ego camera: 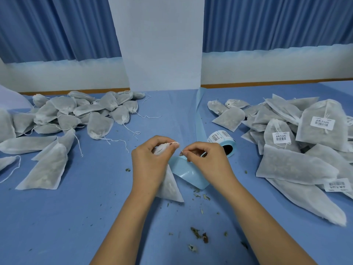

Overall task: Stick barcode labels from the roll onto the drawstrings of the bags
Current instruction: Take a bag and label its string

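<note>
My left hand (150,163) grips the neck of a white mesh bag (169,186) at mid table, its drawstring (174,144) looped over my fingertips. Beside it, my right hand (207,161) pinches something small at the edge of the blue backing strip (186,169); whether it is a label is too small to tell. The label roll (222,142) lies on its side just behind my right hand, with barcode labels showing on its outer turn. The backing strip runs from under my hands away towards the wall.
A heap of unlabelled bags (76,115) with loose strings covers the left of the blue table (76,217). Bags with barcode labels (305,142) are piled on the right. Dried herb crumbs (198,234) lie scattered near my forearms. A white pillar (162,44) stands behind.
</note>
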Motion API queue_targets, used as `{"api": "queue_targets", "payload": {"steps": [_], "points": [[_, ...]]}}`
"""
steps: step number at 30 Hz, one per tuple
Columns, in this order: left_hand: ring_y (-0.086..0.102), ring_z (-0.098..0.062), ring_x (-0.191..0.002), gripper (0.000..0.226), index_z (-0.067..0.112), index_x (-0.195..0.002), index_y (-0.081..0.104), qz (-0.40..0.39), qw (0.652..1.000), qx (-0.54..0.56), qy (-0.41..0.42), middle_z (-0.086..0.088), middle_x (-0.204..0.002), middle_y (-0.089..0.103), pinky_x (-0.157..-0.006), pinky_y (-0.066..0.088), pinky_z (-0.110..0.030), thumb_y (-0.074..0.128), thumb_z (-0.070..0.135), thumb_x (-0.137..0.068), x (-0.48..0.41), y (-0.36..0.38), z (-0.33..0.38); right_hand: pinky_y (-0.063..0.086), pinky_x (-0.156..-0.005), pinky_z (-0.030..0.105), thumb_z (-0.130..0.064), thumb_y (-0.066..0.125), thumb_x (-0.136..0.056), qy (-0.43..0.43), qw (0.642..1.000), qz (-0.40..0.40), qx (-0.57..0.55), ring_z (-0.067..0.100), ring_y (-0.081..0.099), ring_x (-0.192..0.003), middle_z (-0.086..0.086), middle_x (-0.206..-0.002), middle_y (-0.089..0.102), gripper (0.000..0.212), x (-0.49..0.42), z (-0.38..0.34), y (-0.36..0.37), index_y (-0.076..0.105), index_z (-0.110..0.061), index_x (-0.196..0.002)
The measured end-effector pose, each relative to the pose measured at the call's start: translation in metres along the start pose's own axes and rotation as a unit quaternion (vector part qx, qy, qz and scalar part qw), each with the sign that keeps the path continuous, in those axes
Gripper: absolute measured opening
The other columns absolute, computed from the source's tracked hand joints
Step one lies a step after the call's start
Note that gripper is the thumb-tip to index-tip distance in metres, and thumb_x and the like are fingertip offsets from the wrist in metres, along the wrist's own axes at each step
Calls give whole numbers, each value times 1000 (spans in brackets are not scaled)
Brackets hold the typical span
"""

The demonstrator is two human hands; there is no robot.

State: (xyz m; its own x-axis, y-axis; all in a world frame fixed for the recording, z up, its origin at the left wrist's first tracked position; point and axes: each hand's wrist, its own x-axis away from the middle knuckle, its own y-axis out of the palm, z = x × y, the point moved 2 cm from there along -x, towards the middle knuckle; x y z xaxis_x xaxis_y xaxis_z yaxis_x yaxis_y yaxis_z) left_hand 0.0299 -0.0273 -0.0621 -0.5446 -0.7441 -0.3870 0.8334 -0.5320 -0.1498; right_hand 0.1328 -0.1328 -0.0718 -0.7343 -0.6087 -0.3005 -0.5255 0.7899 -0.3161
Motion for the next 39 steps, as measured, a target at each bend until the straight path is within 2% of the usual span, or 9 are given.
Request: {"api": "queue_targets", "payload": {"steps": [5,10,16,19,22,26,28,32,39], "points": [[65,3,-72,19,30,-69,73,2,1000,-4,7,16,-74,72,-65,44,-6,76,14,-78,0,0,0,37,-59,12,-14,71,-81,-3,1000,-15,9,8,50,-63,-7,-72,67,6,1,1,1,75,-15,-76],[63,2,-67,21,30,-68,71,-29,1000,-8,-1,13,-71,71,-61,43,-7,75,13,-80,0,4,0,36,-70,12,-23,73,-81,-70,997,31,-1,10,54,-78,-8,-81,64,9,2,-7,-1,67,-23,-75],[61,5,-62,15,24,-70,74,-54,998,4,-35,13,-70,71,-58,41,-5,75,15,-81,1,4,1,37,-71,13,-12,70,-83,-109,993,36,-14,4,55,-72,-6,-75,63,21,8,-11,-1,66,-28,-69],[51,-2,-50,16,21,-68,75,-77,994,36,-65,9,-66,69,-52,40,-9,72,14,-82,0,2,1,39,-74,17,-9,67,-85,-143,988,53,17,7,55,-73,-6,-74,61,18,8,-11,0,64,-19,-69],[34,-9,-46,19,18,-64,72,-145,976,102,-123,1,-55,51,-50,32,-17,72,17,-83,-1,-1,-2,41,-78,28,-8,62,-86,-174,981,67,44,8,52,-74,-8,-75,57,12,8,-12,2,61,-10,-74],[27,-8,-43,17,8,-71,65,-232,922,210,-226,-9,-74,39,-53,27,-22,73,22,-75,-1,3,-7,43,-79,36,-7,64,-85,-184,975,87,90,13,50,-73,-10,-76,55,13,8,-10,6,60,-12,-74],[29,-7,-41,16,9,-69,66,-226,917,223,-242,-3,-69,48,-52,30,-20,75,22,-72,-2,4,-8,44,-79,38,-8,67,-85,-175,977,81,91,15,52,-74,-8,-78,58,9,8,-8,7,65,-10,-77],[31,-7,-42,15,14,-63,68,-186,926,224,-241,6,-59,54,-51,30,-20,70,22,-76,-3,3,-10,41,-79,24,-24,68,-82,-195,973,109,55,12,54,-79,-9,-86,60,12,10,-13,3,66,-13,-87],[32,-6,-43,24,15,-65,76,-168,940,182,-236,7,-53,54,-55,27,-23,67,19,-86,-1,4,-10,43,-74,31,-8,67,-82,-286,941,135,120,15,57,-71,4,-72,66,9,10,-13,1,71,-5,-74]]}}
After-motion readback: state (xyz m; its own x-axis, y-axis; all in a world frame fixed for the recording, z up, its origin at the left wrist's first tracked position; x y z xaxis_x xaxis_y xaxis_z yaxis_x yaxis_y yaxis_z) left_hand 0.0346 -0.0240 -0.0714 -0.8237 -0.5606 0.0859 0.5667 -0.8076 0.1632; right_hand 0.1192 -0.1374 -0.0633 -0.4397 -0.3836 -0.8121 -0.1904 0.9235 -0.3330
